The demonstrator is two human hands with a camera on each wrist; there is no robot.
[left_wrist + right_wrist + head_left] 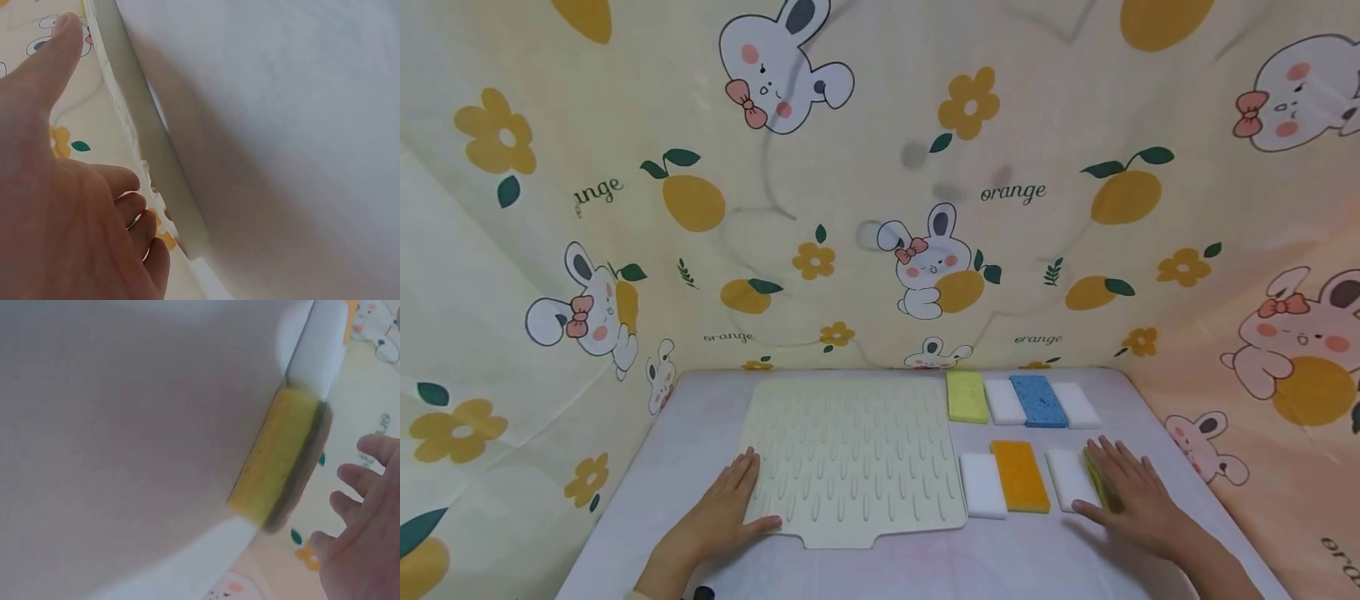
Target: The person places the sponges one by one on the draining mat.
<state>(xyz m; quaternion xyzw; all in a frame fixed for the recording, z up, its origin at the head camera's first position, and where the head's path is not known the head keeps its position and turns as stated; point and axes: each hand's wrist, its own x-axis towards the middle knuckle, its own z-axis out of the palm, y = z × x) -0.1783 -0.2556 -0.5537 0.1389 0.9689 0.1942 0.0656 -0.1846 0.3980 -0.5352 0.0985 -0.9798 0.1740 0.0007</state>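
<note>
A cream board with rows of raised ridges and a front tab lies flat on the table. At its left edge is my left hand, fingers extended and thumb by the lower left corner; the left wrist view shows this hand beside the board's edge. My right hand is spread over a yellow sponge with a dark scouring layer, partly hidden in the head view. In the right wrist view its fingers look apart from the sponge. Left of that sponge lies a white sponge.
An orange sponge and another white sponge continue the front row. Behind are a yellow-green sponge, a blue sponge and two white sponges. Patterned cloth surrounds the white table.
</note>
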